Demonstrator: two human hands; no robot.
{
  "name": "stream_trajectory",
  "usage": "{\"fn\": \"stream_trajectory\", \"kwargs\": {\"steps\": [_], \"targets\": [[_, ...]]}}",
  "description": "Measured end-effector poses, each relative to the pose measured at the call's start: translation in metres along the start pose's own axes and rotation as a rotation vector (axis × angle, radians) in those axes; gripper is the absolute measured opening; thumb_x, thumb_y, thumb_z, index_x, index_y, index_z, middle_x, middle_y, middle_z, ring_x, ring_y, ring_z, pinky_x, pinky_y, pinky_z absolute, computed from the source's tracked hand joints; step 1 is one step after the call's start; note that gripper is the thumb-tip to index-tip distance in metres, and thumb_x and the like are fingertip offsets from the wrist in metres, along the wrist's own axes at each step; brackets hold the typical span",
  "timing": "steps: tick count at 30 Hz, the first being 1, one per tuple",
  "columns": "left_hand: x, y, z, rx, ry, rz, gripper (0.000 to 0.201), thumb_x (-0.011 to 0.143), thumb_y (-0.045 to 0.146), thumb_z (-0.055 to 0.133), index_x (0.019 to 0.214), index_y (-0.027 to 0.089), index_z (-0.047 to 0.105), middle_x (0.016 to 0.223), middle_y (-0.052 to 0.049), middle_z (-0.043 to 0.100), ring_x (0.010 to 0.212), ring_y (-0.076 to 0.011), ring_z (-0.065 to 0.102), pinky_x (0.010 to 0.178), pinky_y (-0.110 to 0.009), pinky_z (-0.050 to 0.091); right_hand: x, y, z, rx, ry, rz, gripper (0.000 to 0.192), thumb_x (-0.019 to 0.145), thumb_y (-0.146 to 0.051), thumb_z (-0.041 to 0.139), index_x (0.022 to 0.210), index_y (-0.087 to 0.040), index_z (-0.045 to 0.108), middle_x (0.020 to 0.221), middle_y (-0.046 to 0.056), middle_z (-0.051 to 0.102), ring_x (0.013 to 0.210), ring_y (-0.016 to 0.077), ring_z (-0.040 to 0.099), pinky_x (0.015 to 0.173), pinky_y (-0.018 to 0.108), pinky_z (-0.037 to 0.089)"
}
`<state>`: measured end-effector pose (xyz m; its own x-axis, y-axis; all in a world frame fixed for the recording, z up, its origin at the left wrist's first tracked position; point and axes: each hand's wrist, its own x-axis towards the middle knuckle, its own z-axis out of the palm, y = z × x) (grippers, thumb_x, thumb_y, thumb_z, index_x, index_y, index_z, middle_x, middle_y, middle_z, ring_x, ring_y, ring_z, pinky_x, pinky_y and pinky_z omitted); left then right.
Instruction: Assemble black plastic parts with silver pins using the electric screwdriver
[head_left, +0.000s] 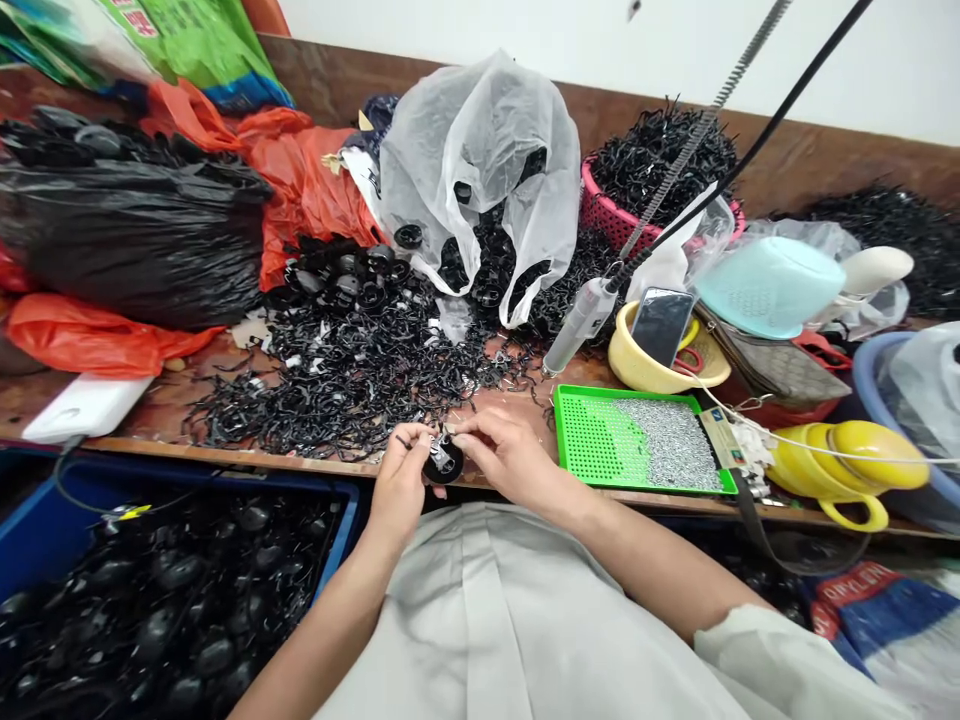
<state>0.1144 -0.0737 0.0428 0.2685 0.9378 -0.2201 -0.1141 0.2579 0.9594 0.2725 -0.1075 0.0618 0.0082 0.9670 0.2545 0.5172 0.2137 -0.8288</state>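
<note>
We pinch a small round black part point(444, 462) w/ both hands, left hand point(399, 488) steadying, right hand point(504, 456) at its top, held at the surface point(517, 395) edge, close to the loose black clips point(337, 385) and green screw tray point(600, 440) for quick reach.

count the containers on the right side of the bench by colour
yellow bowl: 1
green tray: 1
pink basket: 1
teal basket: 1
yellow jug: 1
blue tub: 1
total: 6

Both bare forearms reach forward and converge. The left hand point(397, 482) and right hand point(504, 456) meet fingertip to fingertip — fingers curled, pinching.
</note>
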Motion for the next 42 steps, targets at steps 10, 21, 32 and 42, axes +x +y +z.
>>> {"fn": "stream_trajectory", "kwargs": {"steps": [10, 21, 32, 42], "targets": [[0.002, 0.003, 0.005, -0.077, -0.025, -0.037, 0.025, 0.081, 0.04, 0.06, 0.094, 0.021, 0.05, 0.081, 0.001, 0.055, 0.057, -0.013, 0.058, 0.036, -0.024, 0.05, 0.009, -0.009, -0.018, -0.229, -0.042, -0.079, 0.017, 0.093, -0.029, 0.053, 0.083, -0.019, 0.061, 0.08, 0.001, 0.063, 0.074, 0.0132, 0.055, 0.07, 0.026, 0.039], [0.001, -0.009, 0.0, 0.178, 0.04, -0.037, 0.02, 0.086, 0.042, 0.052, 0.09, 0.022, 0.052, 0.072, 0.003, 0.05, 0.042, -0.0072, 0.046, 0.029, -0.018, 0.036, -0.007, -0.002, -0.004, -0.206, -0.222, -0.143, 0.026, 0.097, -0.031, 0.043, 0.085, -0.016, 0.06, 0.08, 0.004, 0.061, 0.075, 0.0141, 0.055, 0.07, 0.025, 0.042], [0.005, 0.004, -0.004, 0.021, 0.004, -0.099, 0.027, 0.083, 0.045, 0.055, 0.092, 0.022, 0.046, 0.057, 0.006, 0.052, 0.037, -0.0116, 0.051, 0.028, -0.017, 0.033, 0.071, 0.04, -0.038, -0.85, -0.203, 0.237, 0.033, 0.089, -0.012, 0.046, 0.121, -0.019, 0.051, 0.114, 0.014, 0.054, 0.094, 0.0259, 0.06, 0.076, 0.037, 0.048], [0.009, 0.0, -0.002, -0.046, -0.02, -0.138, 0.031, 0.082, 0.048, 0.058, 0.089, 0.021, 0.045, 0.058, 0.006, 0.054, 0.035, -0.0093, 0.05, 0.026, -0.015, 0.031, -0.005, 0.022, -0.02, -0.811, -0.329, -0.016, 0.027, 0.092, -0.024, 0.05, 0.116, -0.024, 0.062, 0.115, 0.013, 0.06, 0.099, 0.0274, 0.057, 0.085, 0.043, 0.041]]}}
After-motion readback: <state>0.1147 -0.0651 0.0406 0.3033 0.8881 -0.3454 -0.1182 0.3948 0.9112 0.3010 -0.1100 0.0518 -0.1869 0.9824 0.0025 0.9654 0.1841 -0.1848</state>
